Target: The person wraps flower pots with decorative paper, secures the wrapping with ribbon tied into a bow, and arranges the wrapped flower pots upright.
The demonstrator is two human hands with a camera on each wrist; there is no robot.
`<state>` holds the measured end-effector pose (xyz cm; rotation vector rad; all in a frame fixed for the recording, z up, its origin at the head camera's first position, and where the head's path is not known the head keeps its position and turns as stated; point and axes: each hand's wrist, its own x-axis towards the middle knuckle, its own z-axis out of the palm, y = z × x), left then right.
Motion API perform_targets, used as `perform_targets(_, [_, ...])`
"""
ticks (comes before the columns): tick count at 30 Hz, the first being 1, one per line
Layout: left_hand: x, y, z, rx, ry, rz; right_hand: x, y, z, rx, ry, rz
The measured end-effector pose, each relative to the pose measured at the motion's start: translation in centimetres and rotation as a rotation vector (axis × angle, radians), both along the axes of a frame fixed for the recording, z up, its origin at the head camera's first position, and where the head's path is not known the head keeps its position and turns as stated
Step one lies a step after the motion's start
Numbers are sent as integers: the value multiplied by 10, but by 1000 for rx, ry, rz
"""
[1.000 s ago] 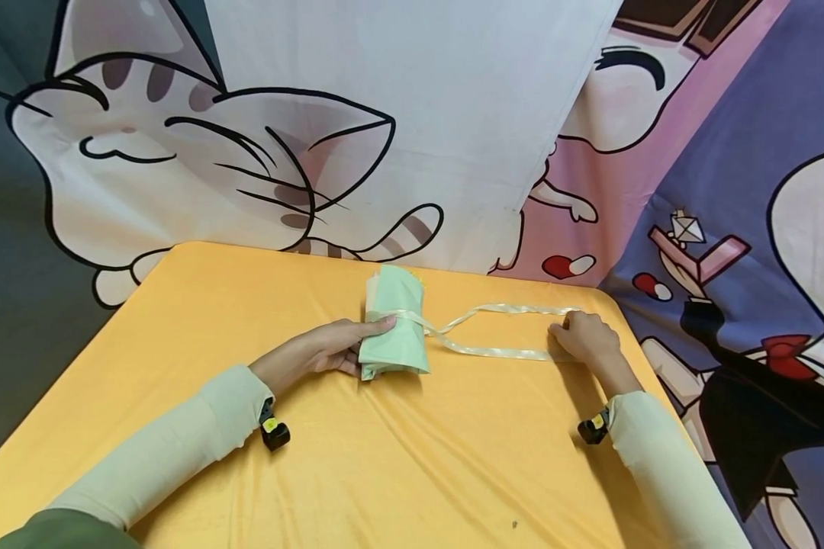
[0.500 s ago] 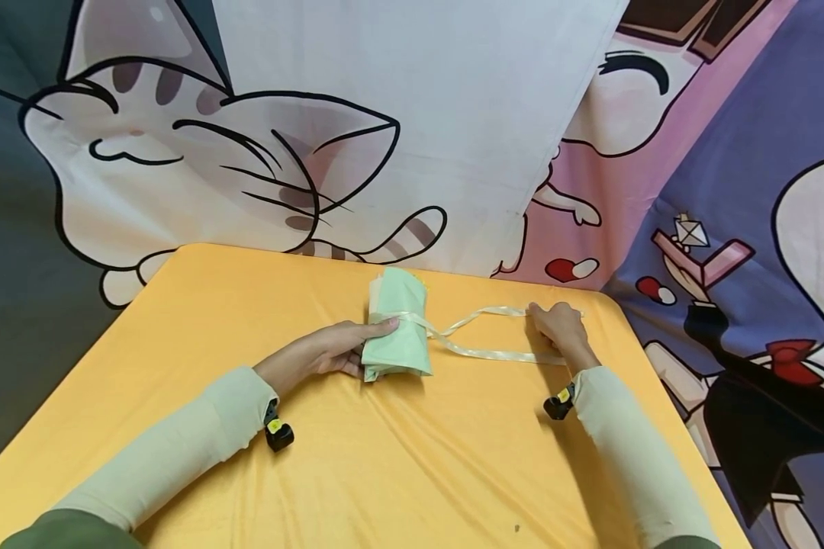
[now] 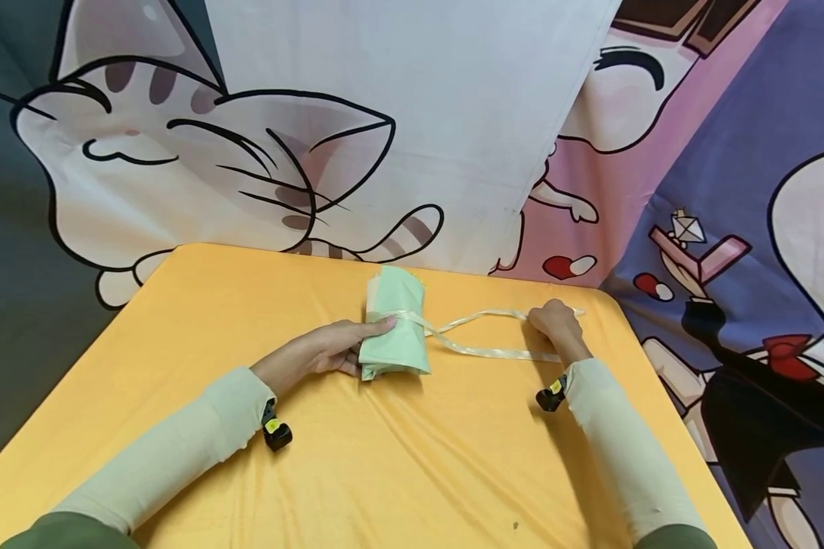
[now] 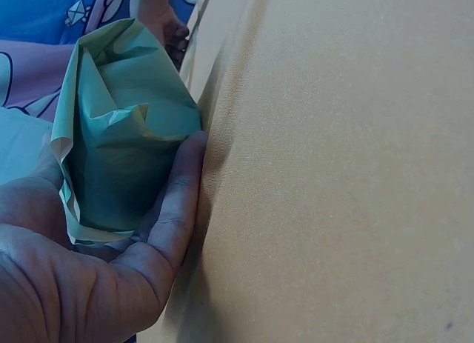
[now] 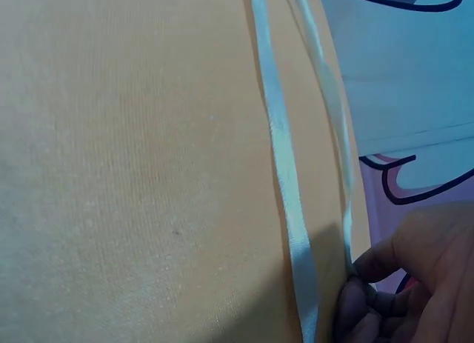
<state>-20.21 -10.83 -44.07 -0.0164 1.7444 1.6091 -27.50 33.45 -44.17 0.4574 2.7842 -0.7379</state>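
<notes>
Gripping pale green wrapped bundle (image 3: 407, 351) at centre of frame with left hand (image 3: 333, 345), pressing thumb on top at ribbon level. Showing bundle's folded, creased end at upper left of left wrist view, with fingers curled along its table side. Wrapped round bundle's middle: cream ribbon (image 3: 484, 352), crossing just right of bundle, then running as 2 tails toward right of frame. Pinching upper tail between thumb and fingers of right hand (image 3: 559, 324), right of centre, with tip poking out beyond. Lying loose just beside right hand: lower tail, on yellow tablecloth (image 3: 419, 457). Worn on both wrists: 2 small black cameras (image 3: 277, 436). Hung behind: cat-print cloth (image 3: 357, 61) at upper left, purple cartoon cloth (image 3: 741, 152) at right.
</notes>
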Motion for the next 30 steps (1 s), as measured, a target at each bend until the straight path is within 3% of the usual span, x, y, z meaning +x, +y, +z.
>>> perform_targets(4, [0, -2, -1, 1, -3, 0, 3, -6, 3, -1, 53, 40])
perform_targets(10, [1, -2, -1, -1, 2, -5, 13, -26, 7, -7, 216, 122])
perform_targets(21, [1, -2, 0, 7, 6, -15, 20, -64, 13, -200, 522, 165])
perform_targets(30, [1, -3, 0, 7, 6, -20, 28, -92, 21, -303, 670, 324])
